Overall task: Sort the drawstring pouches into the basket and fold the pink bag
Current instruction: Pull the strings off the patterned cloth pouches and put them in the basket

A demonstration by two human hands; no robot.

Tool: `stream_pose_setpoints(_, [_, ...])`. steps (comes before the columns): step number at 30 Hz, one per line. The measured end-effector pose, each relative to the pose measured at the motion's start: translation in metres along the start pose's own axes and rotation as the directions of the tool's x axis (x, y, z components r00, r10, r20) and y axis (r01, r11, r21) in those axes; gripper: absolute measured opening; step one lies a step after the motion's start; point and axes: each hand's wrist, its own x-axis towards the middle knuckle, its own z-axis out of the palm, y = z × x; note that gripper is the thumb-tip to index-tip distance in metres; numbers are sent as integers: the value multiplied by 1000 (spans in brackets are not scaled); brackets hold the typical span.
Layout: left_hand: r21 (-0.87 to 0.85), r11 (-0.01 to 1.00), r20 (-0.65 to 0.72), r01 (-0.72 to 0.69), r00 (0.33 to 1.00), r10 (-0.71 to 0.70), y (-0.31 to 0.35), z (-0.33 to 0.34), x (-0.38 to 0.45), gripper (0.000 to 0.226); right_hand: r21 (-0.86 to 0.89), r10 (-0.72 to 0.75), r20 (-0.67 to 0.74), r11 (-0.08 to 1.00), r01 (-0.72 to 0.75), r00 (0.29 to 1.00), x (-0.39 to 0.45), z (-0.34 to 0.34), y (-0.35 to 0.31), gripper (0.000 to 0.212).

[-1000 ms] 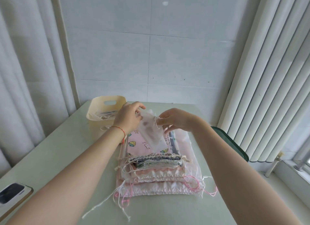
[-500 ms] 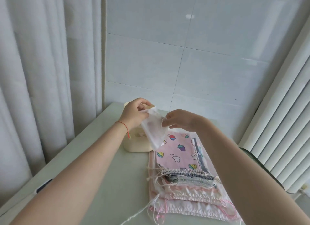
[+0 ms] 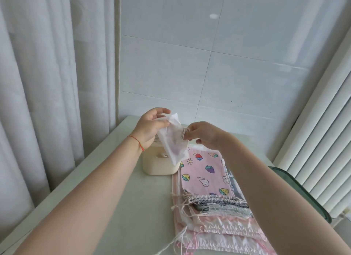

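A small sheer white drawstring pouch (image 3: 173, 140) hangs in the air above the cream basket (image 3: 157, 165). My left hand (image 3: 152, 126) pinches its upper edge, and my right hand (image 3: 203, 134) pinches its gathered drawstring end. Below my right forearm lies a stack of pouches (image 3: 210, 203) on the table; the top one is pink with strawberry and tooth prints (image 3: 204, 176). Satin pink and white pouches with loose strings form the lower layers. The held pouch and my left hand hide most of the basket's inside.
The pale green table (image 3: 114, 207) ends at a tiled wall behind the basket. A white curtain (image 3: 47, 83) hangs along the left, vertical blinds (image 3: 326, 150) on the right. A dark green rim (image 3: 296, 190) shows past the table's right edge.
The view has swung left, so the basket and stack now sit further right. Both hands have kept hold of the sheer pouch and carried it above the basket.
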Motion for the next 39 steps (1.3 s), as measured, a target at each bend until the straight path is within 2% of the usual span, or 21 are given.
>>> stream_pose_setpoints(3, [10,1000,-46,-12,999,12,3,-7,10,37,-7,-4,-9,1000,4,1000,6,-1,-14,21])
stream_pose_setpoints(6, [148,989,-120,-29,992,47,5,-15,15,36,-105,6,77,994,2,997,12,6,-28,14])
stream_pose_setpoints(7, [194,981,-140,-26,989,54,5,-19,18,34,-134,6,66,991,3,998,16,8,-32,10])
stream_pose_setpoints(9, [239,971,-172,-10,984,52,4,-28,21,36,-191,8,-65,981,-20,998,24,10,-36,4])
stream_pose_setpoints(10, [248,969,-196,9,980,41,3,-34,23,41,-196,8,-149,980,-38,989,31,10,-37,8])
stream_pose_setpoints(12, [279,957,-284,77,959,6,-2,-43,27,51,-135,22,-293,989,-64,956,38,10,-39,8])
stream_pose_setpoints(13, [330,934,-344,134,939,-13,-7,-48,30,51,-101,16,-340,993,-53,940,43,12,-40,9])
stream_pose_setpoints(15, [472,831,-417,293,905,-83,-19,-53,34,32,-85,-19,-396,996,-16,918,51,15,-38,18])
stream_pose_setpoints(17, [572,712,-384,409,900,-208,-29,-53,35,11,-120,-60,-422,993,10,904,58,21,-34,31])
stream_pose_setpoints(19, [664,622,-342,415,908,-240,-37,-53,37,7,-175,-106,-451,984,29,886,64,28,-28,35])
stream_pose_setpoints(21, [718,587,-360,374,921,-147,-43,-54,38,11,-287,-195,-502,957,51,843,66,35,-24,31])
stream_pose_setpoints(23, [726,612,-358,314,932,-53,-47,-53,34,15,-470,-350,-531,880,76,772,65,42,-22,18])
stream_pose_setpoints(25, [726,640,-332,251,943,8,-49,-51,30,16,-670,-505,-467,737,81,726,64,49,-22,5])
stream_pose_setpoints(27, [729,650,-312,213,949,40,-52,-50,26,19,-842,-629,-349,536,62,695,65,55,-17,15])
stream_pose_setpoints(29, [723,664,-311,193,948,63,-53,-50,23,23,-931,-709,-230,359,60,667,65,63,-13,30])
stream_pose_setpoints(32, [727,665,-309,171,946,94,-52,-48,17,25,-984,-813,-137,179,19,565,66,67,-11,43])
stream_pose_setpoints(33, [726,669,-306,159,946,107,-51,-47,16,24,-992,-791,-95,126,9,604,63,69,-14,43])
stream_pose_setpoints(34, [728,670,-299,142,946,125,-49,-45,14,22,-997,-733,-43,72,14,679,59,70,-17,42])
stream_pose_setpoints(36, [733,674,-273,92,947,168,-46,-39,10,17,-999,-617,1,41,33,787,57,74,-17,34])
stream_pose_setpoints(39, [730,683,-235,20,946,223,-43,-29,3,12,-998,-571,-36,62,-1,820,53,77,-17,28])
